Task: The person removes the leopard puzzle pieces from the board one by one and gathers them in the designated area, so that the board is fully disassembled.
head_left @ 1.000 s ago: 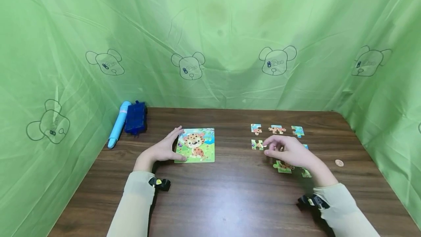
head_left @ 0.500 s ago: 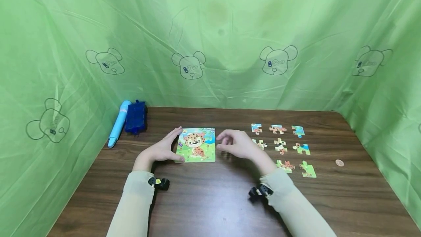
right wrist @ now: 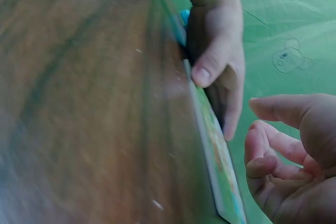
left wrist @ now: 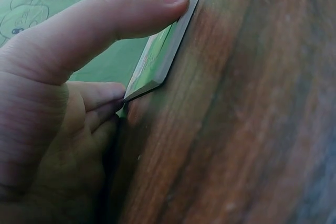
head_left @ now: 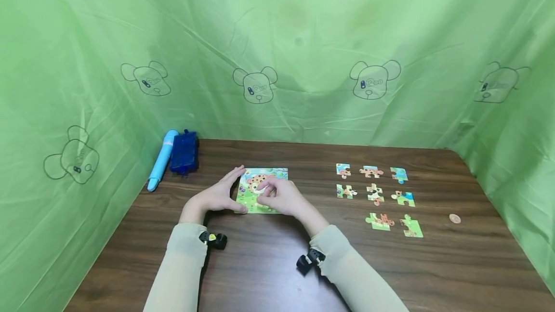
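Note:
A thin square board [head_left: 253,202] printed with a spotted leopard cub lies flat on the table in the head view. My left hand [head_left: 214,196] rests at its left side, thumb on the front left edge and long fingers along the side, nearly straight. The left wrist view shows that thumb [left wrist: 131,14] pressing on the edge. Above the board hovers my right hand [head_left: 282,196], covering part of the cub. Its fingers [right wrist: 270,145] are loosely bent in the right wrist view, the thumb apart from them, with nothing visible between.
Several loose jigsaw pieces [head_left: 375,194] lie in rows on the table's right half. Farther right is a small round disc [head_left: 454,218]. A light-blue pen-like stick [head_left: 162,160] and a dark blue box [head_left: 184,153] stand at back left. Green cloth [head_left: 303,124] encloses the table.
My right hand has travelled left from the jigsaw pieces to above the leopard board. My left hand has stayed at the board's left side. The head view has shifted slightly.

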`<state>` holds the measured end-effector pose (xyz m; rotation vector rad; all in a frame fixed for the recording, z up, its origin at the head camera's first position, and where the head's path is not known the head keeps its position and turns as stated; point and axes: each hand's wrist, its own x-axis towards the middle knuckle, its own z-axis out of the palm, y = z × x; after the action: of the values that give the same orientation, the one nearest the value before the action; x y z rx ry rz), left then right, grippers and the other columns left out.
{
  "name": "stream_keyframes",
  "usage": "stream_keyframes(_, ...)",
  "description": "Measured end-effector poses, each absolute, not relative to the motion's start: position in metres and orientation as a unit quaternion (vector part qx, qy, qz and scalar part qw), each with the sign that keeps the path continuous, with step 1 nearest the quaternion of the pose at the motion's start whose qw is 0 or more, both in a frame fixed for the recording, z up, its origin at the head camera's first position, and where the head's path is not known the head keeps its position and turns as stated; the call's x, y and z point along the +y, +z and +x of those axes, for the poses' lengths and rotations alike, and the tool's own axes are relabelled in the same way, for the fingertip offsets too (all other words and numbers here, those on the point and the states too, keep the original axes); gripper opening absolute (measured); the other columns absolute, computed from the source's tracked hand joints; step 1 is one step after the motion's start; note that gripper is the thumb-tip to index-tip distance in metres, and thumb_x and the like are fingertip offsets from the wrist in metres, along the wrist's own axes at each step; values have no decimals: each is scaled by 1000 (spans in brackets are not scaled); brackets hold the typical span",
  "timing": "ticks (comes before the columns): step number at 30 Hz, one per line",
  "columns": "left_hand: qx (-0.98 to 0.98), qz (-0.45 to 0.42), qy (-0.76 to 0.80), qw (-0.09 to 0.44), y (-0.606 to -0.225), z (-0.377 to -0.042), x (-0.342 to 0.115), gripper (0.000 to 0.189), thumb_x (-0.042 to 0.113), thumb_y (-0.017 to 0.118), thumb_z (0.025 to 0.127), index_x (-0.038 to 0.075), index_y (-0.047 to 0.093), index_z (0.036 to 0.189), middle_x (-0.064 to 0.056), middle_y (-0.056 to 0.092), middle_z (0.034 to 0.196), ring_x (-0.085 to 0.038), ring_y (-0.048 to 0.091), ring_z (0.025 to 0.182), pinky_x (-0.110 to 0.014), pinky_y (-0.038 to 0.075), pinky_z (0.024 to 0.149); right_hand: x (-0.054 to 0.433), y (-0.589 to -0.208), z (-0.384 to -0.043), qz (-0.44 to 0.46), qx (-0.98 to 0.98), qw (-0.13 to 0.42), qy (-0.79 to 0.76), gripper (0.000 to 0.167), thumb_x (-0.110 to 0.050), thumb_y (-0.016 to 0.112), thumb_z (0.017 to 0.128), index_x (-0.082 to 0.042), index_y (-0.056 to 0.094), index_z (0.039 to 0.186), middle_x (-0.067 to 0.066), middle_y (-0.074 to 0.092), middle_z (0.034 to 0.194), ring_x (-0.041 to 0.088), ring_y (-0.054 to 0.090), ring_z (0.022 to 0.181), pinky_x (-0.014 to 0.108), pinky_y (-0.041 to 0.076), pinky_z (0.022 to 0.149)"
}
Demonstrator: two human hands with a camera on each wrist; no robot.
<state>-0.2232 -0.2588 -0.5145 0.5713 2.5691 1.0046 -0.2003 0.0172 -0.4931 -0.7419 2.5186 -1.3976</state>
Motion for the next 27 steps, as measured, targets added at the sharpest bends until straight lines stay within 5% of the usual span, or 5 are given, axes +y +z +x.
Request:
stream_keyframes(11, 899, 198, 354, 166, -515, -224, -257, 136, 49, 98, 75, 12, 17, 176, -10, 7, 184, -37, 3, 169, -69, 17, 130, 5, -505, -198, -277, 843, 151, -435, 52, -19, 84, 96, 0, 69, 142, -5, 72, 91, 4, 63, 74, 22, 53, 71)
stream_keyframes(27, 899, 201, 352, 166, -514, -224, -256, 135, 50, 98, 75, 11, 17, 176, -9, 8, 184, -37, 3, 169, -68, 16, 130, 3, -510, -195, -247, 842, 135, -460, 34, -11, 79, 98, -5, 70, 131, -2, 70, 93, 4, 60, 75, 24, 51, 72)
